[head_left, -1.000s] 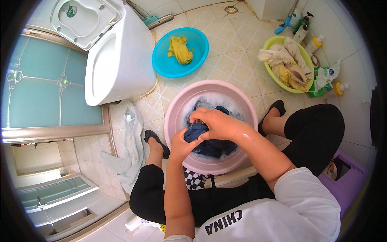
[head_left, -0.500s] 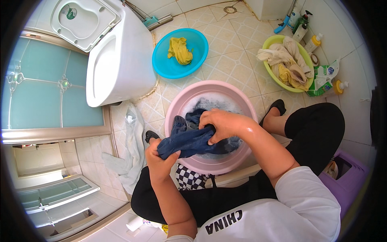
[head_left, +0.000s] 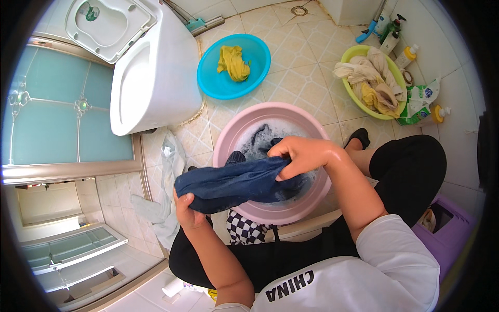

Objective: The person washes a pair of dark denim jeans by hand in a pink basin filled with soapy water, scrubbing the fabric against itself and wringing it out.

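Note:
A wet dark blue garment (head_left: 236, 182) is stretched sideways between my two hands, above the near part of a pink basin (head_left: 310, 124). My left hand (head_left: 189, 212) grips its left end, thumb on top, just beyond the basin's left rim. Closed around the upper edge of the cloth, my right hand (head_left: 304, 156) is over the basin, with some fingers hidden behind the fabric. The garment's right part hangs down into the basin. White suds (head_left: 253, 136) and more dark cloth show in the water behind it.
Beyond the pink basin stands a blue basin (head_left: 207, 83) with a yellow cloth (head_left: 234, 63). A yellow-green basin (head_left: 399, 78) of pale clothes sits at right beside several bottles. The toilet (head_left: 171, 78) is at left, near a pale garment (head_left: 170, 192) on the floor.
My left hand has moved left and slightly down, drawing out the garment so more of it lies spread between my hands. My right hand has shifted a little right.

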